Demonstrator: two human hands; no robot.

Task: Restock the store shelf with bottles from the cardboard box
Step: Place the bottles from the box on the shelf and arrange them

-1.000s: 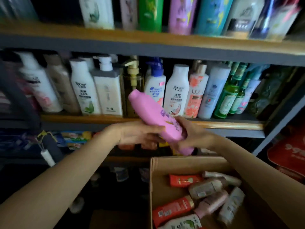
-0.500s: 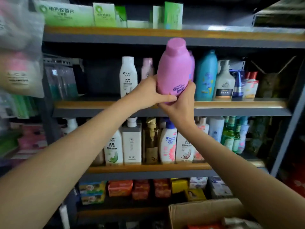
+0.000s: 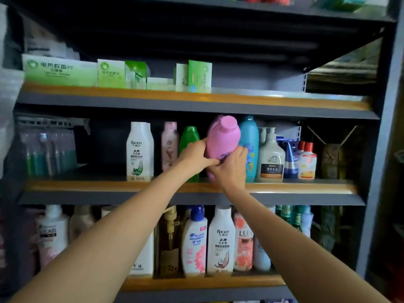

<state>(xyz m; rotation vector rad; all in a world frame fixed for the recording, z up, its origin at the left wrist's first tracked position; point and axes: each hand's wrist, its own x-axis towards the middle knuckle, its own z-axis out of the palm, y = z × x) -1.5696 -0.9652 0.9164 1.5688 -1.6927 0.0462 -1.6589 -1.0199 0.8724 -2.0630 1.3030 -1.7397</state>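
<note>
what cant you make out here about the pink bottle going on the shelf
Head view:
- Base of the pink bottle: hidden by the left hand and right hand, so whether it rests on the shelf is unclear.
- Its label: mostly covered by fingers.
- Cardboard box: out of frame.

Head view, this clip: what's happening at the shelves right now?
A person is restocking. Both hands grip a pink plastic bottle, the left hand on its left side and the right hand low on its front. The bottle is tilted at the middle metal shelf, between a green bottle and a blue bottle. Whether its base touches the shelf is hidden.
</note>
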